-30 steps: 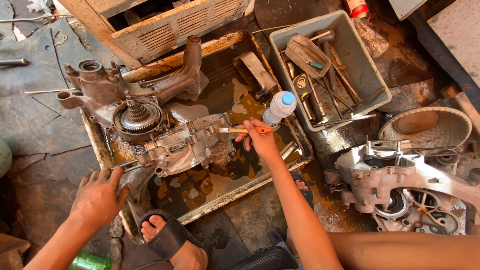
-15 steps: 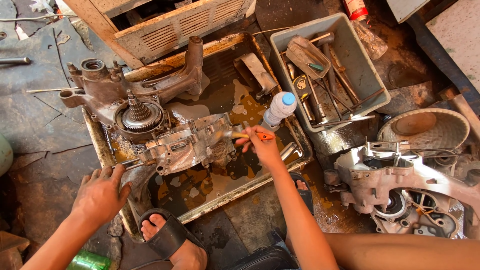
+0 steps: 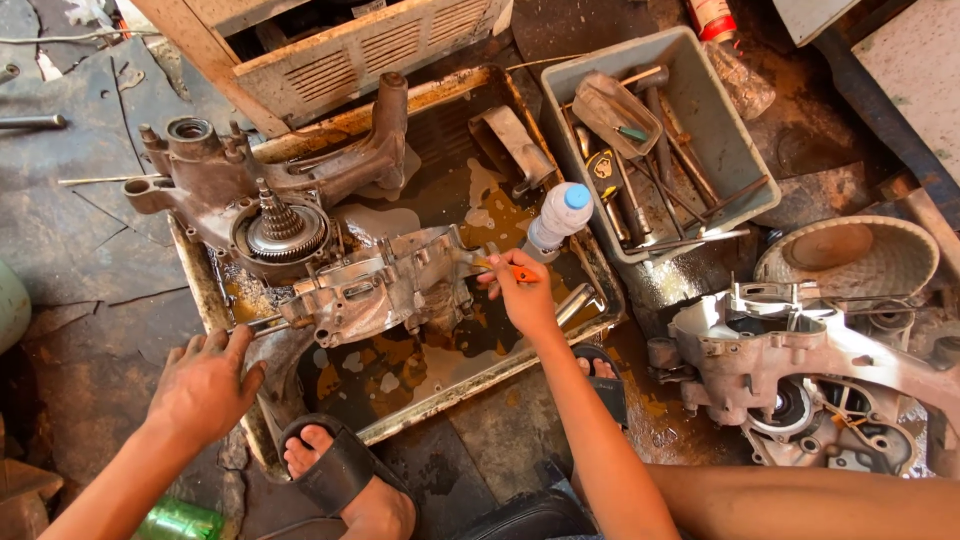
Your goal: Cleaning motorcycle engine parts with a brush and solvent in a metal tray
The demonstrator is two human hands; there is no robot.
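Note:
My right hand [image 3: 523,298] grips a small brush with an orange handle [image 3: 508,270], its bristles against the right end of a greasy engine case half [image 3: 378,288] that lies in a metal wash tray [image 3: 495,368] of brown liquid. My left hand [image 3: 204,385] rests flat with fingers spread on the tray's near left corner, touching the case's lower left edge. A second case with a gear cluster [image 3: 285,232] sits at the tray's far left. A clear plastic bottle with a blue cap [image 3: 557,216] stands in the tray just beyond my right hand.
A grey plastic bin [image 3: 718,130] holding several tools stands at the back right. Another engine case [image 3: 800,370] and a round ribbed cover [image 3: 850,255] lie on the right. A slatted wooden crate [image 3: 330,50] is behind the tray. My sandalled foot [image 3: 345,480] rests by the tray's near edge.
My right hand has shifted the brush slightly along the case's right end. My left hand stays on the tray's corner. The view has drifted a little.

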